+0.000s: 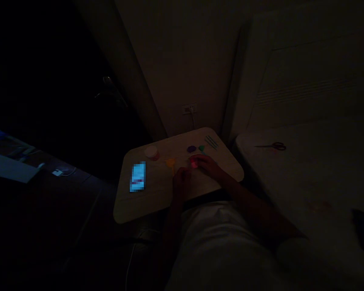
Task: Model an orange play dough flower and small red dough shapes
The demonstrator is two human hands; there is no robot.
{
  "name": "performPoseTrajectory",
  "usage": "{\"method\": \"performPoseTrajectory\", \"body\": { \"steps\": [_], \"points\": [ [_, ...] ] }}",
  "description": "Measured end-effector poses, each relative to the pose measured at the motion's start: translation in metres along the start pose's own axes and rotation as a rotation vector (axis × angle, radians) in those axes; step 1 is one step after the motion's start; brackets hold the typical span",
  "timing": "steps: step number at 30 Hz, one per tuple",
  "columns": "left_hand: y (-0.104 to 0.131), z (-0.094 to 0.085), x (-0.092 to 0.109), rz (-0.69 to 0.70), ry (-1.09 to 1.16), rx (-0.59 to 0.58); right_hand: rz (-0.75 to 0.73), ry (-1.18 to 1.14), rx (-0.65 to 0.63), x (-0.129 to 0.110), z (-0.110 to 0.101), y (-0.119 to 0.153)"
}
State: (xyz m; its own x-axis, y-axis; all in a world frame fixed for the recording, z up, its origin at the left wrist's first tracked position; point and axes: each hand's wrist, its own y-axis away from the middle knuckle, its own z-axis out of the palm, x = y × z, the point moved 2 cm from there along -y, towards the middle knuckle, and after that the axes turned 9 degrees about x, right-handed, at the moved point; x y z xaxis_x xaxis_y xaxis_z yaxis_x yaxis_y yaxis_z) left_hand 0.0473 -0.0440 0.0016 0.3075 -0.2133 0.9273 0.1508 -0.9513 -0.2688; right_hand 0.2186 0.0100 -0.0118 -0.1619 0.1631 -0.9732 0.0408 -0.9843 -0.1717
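Observation:
The scene is very dark. My right hand [204, 162] reaches over the small table, its fingers closed round a small pink lump [194, 163] that looks like modelling clay. Just left of it, my left hand [182, 176] is curled with fingers together; what it holds, if anything, is lost in shadow. Close beyond the left hand lies a yellow-orange piece [170, 162]. A purple lump [191, 149] and a green piece [202, 148] lie past the right hand, beside several thin greenish sticks [211, 142].
On the pale table [157, 198] are a round tub [152, 152] and a lit phone [138, 177] at the left. Scissors [274, 146] lie on the pale surface to the right. A plugged-in wall socket [189, 108] is behind the table.

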Motion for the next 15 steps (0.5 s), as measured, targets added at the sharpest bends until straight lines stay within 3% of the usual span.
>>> {"method": "performPoseTrajectory", "body": {
  "steps": [11, 15],
  "points": [
    [0.0003, 0.0003, 0.0028, -0.023, -0.004, -0.018, -0.055, 0.115, 0.05, -0.0017, 0.0006, -0.0004],
    [0.0009, 0.0002, 0.0038, -0.016, 0.012, -0.028, -0.138, 0.17, 0.071, -0.0027, 0.0027, -0.0016]
  ]
}}
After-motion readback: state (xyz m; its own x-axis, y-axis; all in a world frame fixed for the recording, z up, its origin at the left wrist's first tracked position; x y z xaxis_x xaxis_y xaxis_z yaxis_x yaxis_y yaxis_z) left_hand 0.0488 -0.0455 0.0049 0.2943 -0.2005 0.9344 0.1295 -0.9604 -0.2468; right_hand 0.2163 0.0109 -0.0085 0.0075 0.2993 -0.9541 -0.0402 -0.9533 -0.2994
